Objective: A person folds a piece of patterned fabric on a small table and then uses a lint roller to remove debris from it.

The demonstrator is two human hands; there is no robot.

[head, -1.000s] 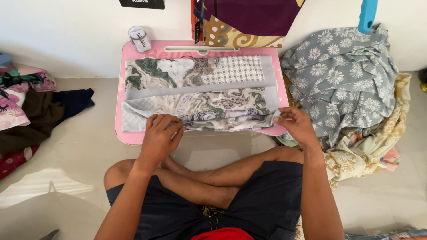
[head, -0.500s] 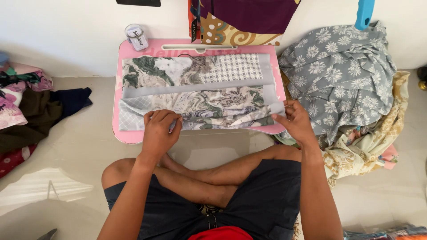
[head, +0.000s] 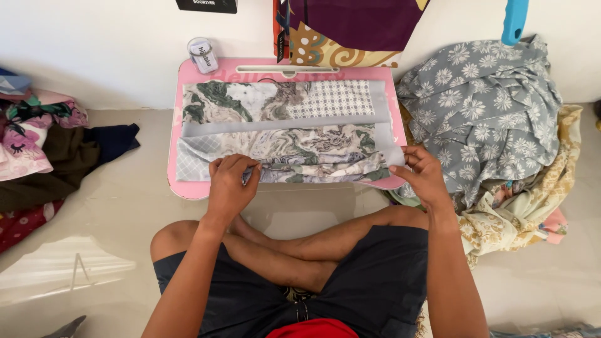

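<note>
**Two hands pinch a folded marbled cloth on a pink lap table**

Head view: one patterned cloth (head: 288, 134) lies spread across a pink lap table (head: 188, 188) that stands on the pale floor against the wall. The cloth is printed with green, grey and white marbled swirls, has a patch of small grid pattern near its upper right and lower left, and a plain grey band runs across its middle. Its near edge is doubled over into a bunched fold along the table's front.

The left hand (head: 228, 188) is closed on that fold near the left of the front edge, fingers curled over and thumb beneath. The right hand (head: 426, 175) pinches the cloth's right end between thumb and fingertips, at the table's right corner.

Count: one cloth in hand, one table, two hands. One small round jar (head: 203, 54) stands at the table's far left corner. One grey flowered fabric heap (head: 482, 106) sits to the right, one pile of mixed clothes (head: 44, 150) to the left.
</note>
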